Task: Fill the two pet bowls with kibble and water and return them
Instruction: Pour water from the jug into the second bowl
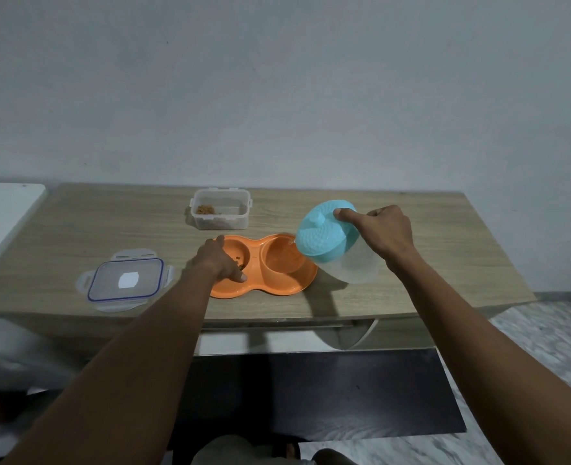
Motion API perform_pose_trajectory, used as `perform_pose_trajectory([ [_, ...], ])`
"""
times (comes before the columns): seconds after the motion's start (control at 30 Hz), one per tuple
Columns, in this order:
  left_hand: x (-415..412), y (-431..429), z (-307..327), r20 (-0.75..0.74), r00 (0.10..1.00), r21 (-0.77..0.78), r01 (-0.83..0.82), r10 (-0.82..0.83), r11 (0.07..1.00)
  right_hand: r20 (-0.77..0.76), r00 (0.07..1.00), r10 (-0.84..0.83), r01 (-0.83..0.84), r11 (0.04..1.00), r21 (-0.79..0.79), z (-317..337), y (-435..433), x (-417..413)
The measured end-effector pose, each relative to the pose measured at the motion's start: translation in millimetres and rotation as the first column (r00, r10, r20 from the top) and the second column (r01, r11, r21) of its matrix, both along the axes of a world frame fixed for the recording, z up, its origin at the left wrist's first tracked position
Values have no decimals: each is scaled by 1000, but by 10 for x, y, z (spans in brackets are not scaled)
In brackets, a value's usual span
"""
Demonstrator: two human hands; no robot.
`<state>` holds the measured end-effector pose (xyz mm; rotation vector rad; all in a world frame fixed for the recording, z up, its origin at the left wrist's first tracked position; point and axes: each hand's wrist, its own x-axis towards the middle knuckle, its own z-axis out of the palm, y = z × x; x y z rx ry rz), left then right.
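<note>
A: We see the orange double pet bowl (264, 283) mid-table, near the front edge of the wooden table (445, 256). Left well has a few kibble bits, right well looks wet, level unclear.

B: Hands?

A: Left hand (222, 261) lies flat on the bowl's left rim, fingers spread, pressing down, not gripping. Right hand (383, 234) grips the clear water jug (341, 253) with the teal lid (324, 228), index finger on the lid. Jug is tipped, spout over the right well.

B: What's around?

A: Clear kibble container (222, 209) behind the bowl, near the wall, open, little kibble left. Its blue-seal lid (125, 283) lies flat left of the bowl, close to the front edge.

B: Anything in the way?

A: The left forearm crosses the gap between lid and bowl. The jug covers the bowl's right end.

B: Open room?

A: Bare tabletop right of the jug out to the right edge, also back left. A white surface (2, 213) butts against the table's left side.
</note>
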<state>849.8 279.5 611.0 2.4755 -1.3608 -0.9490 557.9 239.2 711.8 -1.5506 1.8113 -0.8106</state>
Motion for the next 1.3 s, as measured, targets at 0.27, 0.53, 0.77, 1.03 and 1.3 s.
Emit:
perform_pose_trajectory([
  [0.27, 5, -7, -7, 6, 1000, -1, -1, 1, 1000, -13, 1000, 8, -8, 1000, 3, 25, -12, -12],
  [0.53, 18, -14, -15, -3, 1000, 7, 3, -3, 1000, 2, 1000, 4, -4, 1000, 0, 64, -23, -28],
  [0.77, 28, -12, -16, -6, 1000, 6, 5, -5, 1000, 0, 1000, -8, 8, 1000, -5, 68, -52, -50],
  [1.03, 15, -10, -13, 16, 1000, 11, 24, -24, 1000, -3, 1000, 6, -6, 1000, -16, 53, -75, -63],
  [1.3, -2, -10, 2, 19, 1000, 12, 22, -22, 1000, -20, 1000, 22, -22, 1000, -22, 11, -100, -73],
])
